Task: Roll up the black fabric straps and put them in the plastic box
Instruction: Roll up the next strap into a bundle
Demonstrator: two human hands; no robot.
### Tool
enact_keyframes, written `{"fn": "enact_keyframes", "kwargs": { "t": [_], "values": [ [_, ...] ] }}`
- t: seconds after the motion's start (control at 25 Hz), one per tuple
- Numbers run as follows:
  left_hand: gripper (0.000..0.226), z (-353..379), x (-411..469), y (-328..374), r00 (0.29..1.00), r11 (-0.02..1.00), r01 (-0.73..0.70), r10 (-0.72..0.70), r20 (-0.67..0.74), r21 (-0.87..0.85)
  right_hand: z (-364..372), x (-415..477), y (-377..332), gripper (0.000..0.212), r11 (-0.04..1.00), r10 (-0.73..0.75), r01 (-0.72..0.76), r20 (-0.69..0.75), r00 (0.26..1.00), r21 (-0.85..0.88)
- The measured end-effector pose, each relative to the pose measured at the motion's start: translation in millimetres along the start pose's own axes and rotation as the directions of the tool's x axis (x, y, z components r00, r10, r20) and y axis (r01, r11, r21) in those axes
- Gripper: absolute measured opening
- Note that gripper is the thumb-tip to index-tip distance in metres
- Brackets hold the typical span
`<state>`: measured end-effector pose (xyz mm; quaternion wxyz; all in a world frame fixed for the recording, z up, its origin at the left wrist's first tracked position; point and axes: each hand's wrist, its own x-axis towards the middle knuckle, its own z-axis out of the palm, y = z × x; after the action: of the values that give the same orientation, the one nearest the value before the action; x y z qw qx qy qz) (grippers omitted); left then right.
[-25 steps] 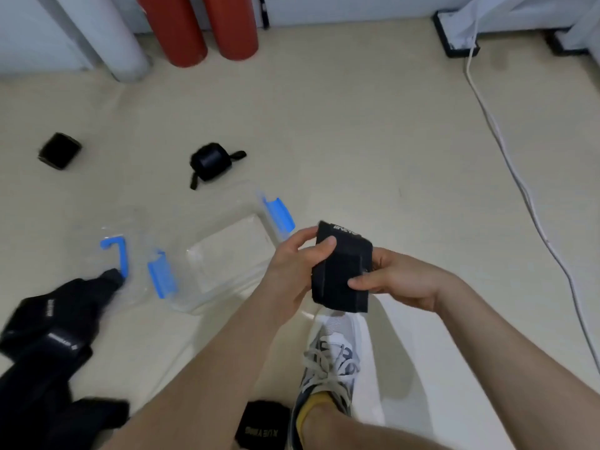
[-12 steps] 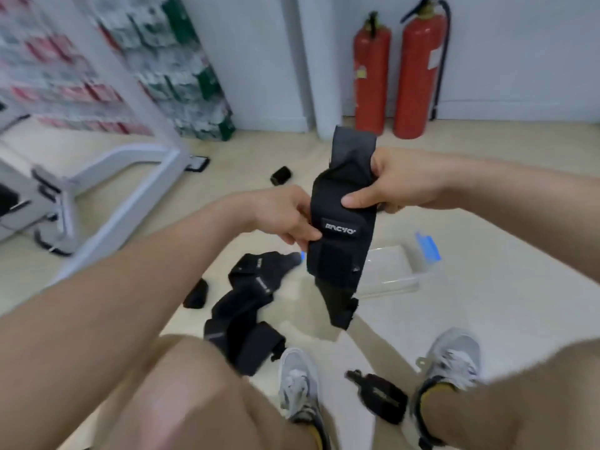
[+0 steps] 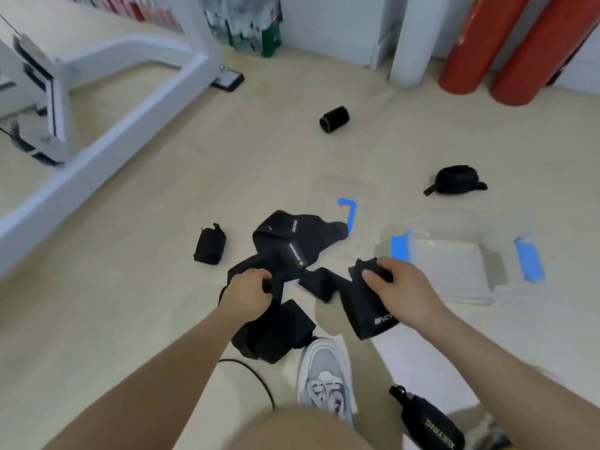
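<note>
Down from chest height, the strap now hangs low over the floor, just left of the plastic box, and the left hand has dropped to the pile of loose straps. The right hand has its fingers curled over the strap's upper edge, pinching it. The left fingers are closed round a band from the pile. The strap's free tail seems to touch the pile, so I'd expect pulling either piece to snag them together. Rolling it would then go crooked or loose.
</note>
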<state>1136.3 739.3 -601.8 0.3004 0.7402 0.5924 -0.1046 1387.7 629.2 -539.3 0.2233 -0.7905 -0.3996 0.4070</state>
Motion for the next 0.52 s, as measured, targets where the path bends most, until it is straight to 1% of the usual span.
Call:
{"fn": "enact_keyframes", "kwargs": {
  "t": [0.04,0.08,0.12,0.16,0.2,0.24,0.28,0.36,0.4,0.44,0.48,0.52],
  "values": [
    [0.044,6.3,12.7,-2.6,1.0,1.0,-0.002,0.001,-0.027,-0.023,5.0,6.0,2.3,0.014,0.977,0.053,-0.06,0.038,0.998,0.202],
    [0.046,9.3,27.1,-3.1,0.999,0.999,0.007,-0.009,-0.051,-0.051,6.8,11.3,2.8,0.012,0.911,0.099,-0.124,0.085,0.991,0.393],
    [0.046,9.8,42.6,-3.0,0.997,0.997,0.022,-0.028,-0.077,-0.078,8.2,18.1,2.1,0.018,0.823,0.129,-0.176,0.124,0.984,0.541],
    [0.045,9.0,58.3,-2.5,0.993,0.995,0.032,-0.042,-0.106,-0.092,9.5,25.0,3.3,0.023,0.755,0.151,-0.219,0.161,0.975,0.618],
    [0.045,9.8,74.6,-3.1,0.99,0.997,0.021,-0.031,-0.134,-0.075,13.2,32.6,5.3,0.026,0.728,0.162,-0.244,0.185,0.969,0.641],
    [0.047,10.3,88.5,-3.0,0.987,1.0,-0.014,0.011,-0.159,-0.02,18.1,38.9,6.7,0.027,0.731,0.169,-0.257,0.198,0.966,0.632],
    [0.053,11.2,101.9,-1.7,0.983,0.996,-0.065,0.073,-0.169,0.053,23.5,43.1,6.7,0.025,0.743,0.173,-0.265,0.206,0.963,0.615],
    [0.066,12.9,132.1,6.9,0.964,0.957,-0.171,0.212,-0.161,0.236,35.6,48.9,8.2,0.012,0.761,0.199,-0.307,0.246,0.949,0.571],
    [0.072,14.5,148.7,13.3,0.954,0.917,-0.204,0.264,-0.14,0.342,40.0,52.2,9.3,0.018,0.755,0.205,-0.333,0.279,0.938,0.566],
    [0.076,15.5,162.8,20.4,0.953,0.874,-0.21,0.284,-0.109,0.439,43.6,54.1,9.5,0.028,0.752,0.22,-0.362,0.308,0.925,0.551],
    [0.08,16.9,175.7,25.7,0.96,0.837,-0.198,0.271,-0.071,0.511,46.1,56.0,11.7,0.032,0.741,0.218,-0.377,0.332,0.918,0.556],
    [0.079,17.4,186.6,28.9,0.972,0.815,-0.175,0.233,-0.037,0.552,47.4,57.6,13.2,0.026,0.727,0.214,-0.374,0.328,0.92,0.576]
  ]
}}
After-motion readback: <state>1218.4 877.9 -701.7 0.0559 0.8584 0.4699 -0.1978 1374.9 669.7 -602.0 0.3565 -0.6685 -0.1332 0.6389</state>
